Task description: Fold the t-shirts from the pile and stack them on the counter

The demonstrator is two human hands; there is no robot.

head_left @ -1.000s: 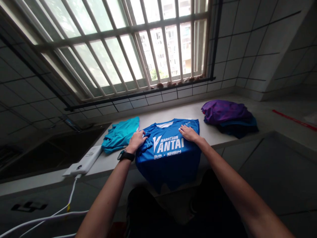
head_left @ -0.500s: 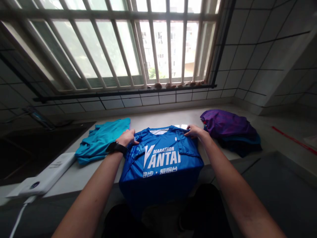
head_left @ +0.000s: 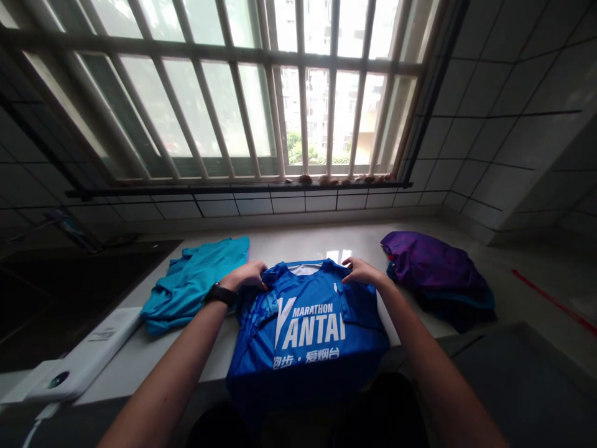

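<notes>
A blue T-shirt (head_left: 310, 317) with white "MARATHON YANTAI" lettering lies front up on the counter, its lower part hanging over the front edge. Its sleeves are folded inward over the chest. My left hand (head_left: 249, 275), with a dark watch band at the wrist, pinches the shirt at the shoulder left of the collar. At the opposite shoulder, my right hand (head_left: 364, 272) grips the fabric between thumb and fingers. A crumpled teal garment (head_left: 198, 280) lies just beyond my left wrist.
On the right sits a pile of folded clothes (head_left: 433, 267), purple on top. A white power strip (head_left: 93, 348) with a cable lies at the left, beside a dark sink (head_left: 51, 292). Behind the counter (head_left: 298, 239) is a barred window (head_left: 280, 118). A red strip (head_left: 553, 298) lies far right.
The view has tilted up, so everything sits lower in the picture. Both hands have shifted slightly inward toward the collar, still holding the shirt's shoulders.
</notes>
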